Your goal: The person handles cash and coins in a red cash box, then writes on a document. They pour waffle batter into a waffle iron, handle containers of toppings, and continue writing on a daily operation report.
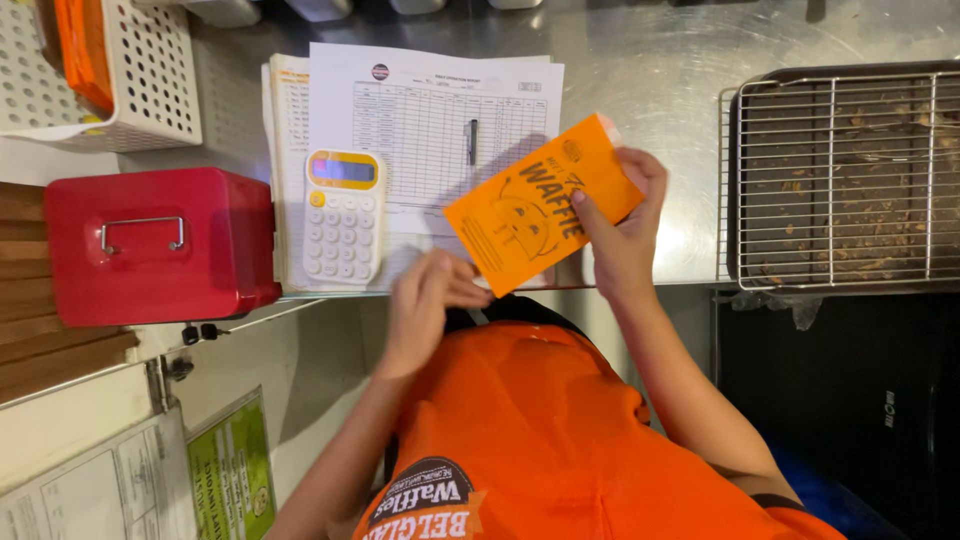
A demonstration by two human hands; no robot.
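At the far left a white perforated basket [150, 80] sat on the steel counter [650, 60], with something orange inside it. Just below it stood a red metal cash box [160, 245] with a wire handle on its lid. To its right lay a stack of printed forms [420, 100], a white and yellow calculator [343, 215] resting on their lower left part and a dark pen [473, 140] lying on the top sheet.

The left hand [425, 300] was curled, its fingertips pinching the lower corner of an orange paper sleeve [540, 205]. The sleeve was held tilted above the forms and the counter's front edge, its printed face up. The right hand [622, 225] gripped the sleeve's upper right end, thumb on the printed face and fingers wrapped behind it.

Farther right, well apart from the hands, a wire cooling rack [845, 175] lay over a dark tray scattered with crumbs. The person's orange shirt [540, 430] filled the lower middle.
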